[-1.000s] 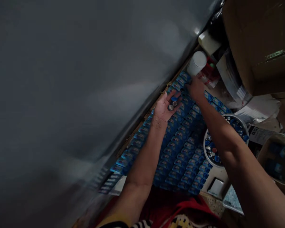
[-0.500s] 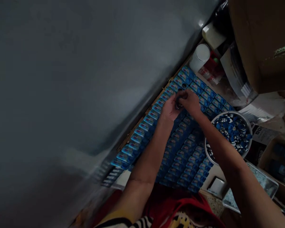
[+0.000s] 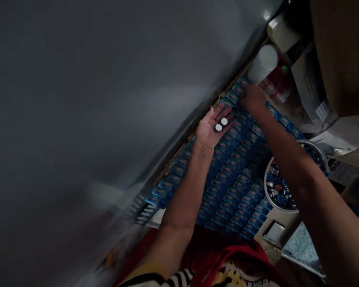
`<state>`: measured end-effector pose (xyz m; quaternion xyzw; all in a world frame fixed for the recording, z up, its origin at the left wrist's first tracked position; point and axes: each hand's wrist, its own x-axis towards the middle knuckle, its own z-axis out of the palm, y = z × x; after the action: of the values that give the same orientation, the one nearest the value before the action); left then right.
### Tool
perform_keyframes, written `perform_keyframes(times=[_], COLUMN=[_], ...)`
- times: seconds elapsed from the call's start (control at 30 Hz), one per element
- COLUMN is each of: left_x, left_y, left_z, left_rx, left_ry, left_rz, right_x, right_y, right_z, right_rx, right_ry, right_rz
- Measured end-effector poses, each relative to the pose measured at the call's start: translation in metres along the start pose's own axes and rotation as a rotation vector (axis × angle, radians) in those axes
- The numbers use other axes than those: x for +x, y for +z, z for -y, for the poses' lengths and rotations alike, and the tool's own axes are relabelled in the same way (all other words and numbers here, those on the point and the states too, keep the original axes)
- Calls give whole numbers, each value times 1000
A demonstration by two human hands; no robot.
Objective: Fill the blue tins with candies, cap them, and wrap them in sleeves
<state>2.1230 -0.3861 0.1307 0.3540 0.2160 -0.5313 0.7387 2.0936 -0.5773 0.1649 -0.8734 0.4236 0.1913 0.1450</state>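
My left hand (image 3: 212, 125) is palm up with its fingers spread, above rows of blue printed cards. Two small round caps with white faces, one white-faced cap (image 3: 218, 127) and another white-faced cap (image 3: 224, 121), rest loose on its fingers. My right hand (image 3: 253, 99) reaches over the far end of the blue cards (image 3: 227, 173), close to a white lidded tub (image 3: 263, 61). Blur and shadow hide its fingertips, so whether it pinches anything cannot be made out.
A round metal bowl (image 3: 266, 187) of blue and white caps stands right, partly behind my right forearm. Nearer me are a small dark-framed tray (image 3: 274, 232) and a clear box (image 3: 303, 249). A grey wall (image 3: 107, 99) borders the left; a cardboard box (image 3: 341, 59) stands upper right.
My hands were together over the cards; now they are apart. The left has spread open, showing two caps, and the right has moved up and right towards the white tub.
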Motion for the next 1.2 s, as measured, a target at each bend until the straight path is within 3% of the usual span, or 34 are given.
perform_keyframes(times=[0.17,0.27,0.37,0.47,0.53,0.7,0.87,0.97,1.07,1.2], left_x=[3,1,0,1,0,-13,-22,-19,-12,-6], left_y=[-3,-2,-2,-5,-7,-5,-2,-5,-8,-8], left_z=[0,4,10,19,25,37,45,47,45,42], left_rx=[-27,-18,-24,-33,-44,-112,-194,-192,-166,-141], left_ry=[19,6,16,16,1,-52,-23,-41,-67,-103], left_rz=[-1,-53,-111,-121,-100,-77,-165,-196,-147,-134], right_x=[8,-8,-41,-74,-87,-94,-97,-98,-100,-103], right_y=[-6,-3,10,27,35,40,43,45,45,42], right_z=[-2,-4,-7,-12,-16,-18,-22,-28,-29,-27], right_rx=[14,36,177,370,428,463,535,618,656,687], right_ry=[2,-61,-251,-493,-544,-529,-395,-337,-334,-324], right_rz=[-35,-58,-68,13,52,73,16,59,94,60])
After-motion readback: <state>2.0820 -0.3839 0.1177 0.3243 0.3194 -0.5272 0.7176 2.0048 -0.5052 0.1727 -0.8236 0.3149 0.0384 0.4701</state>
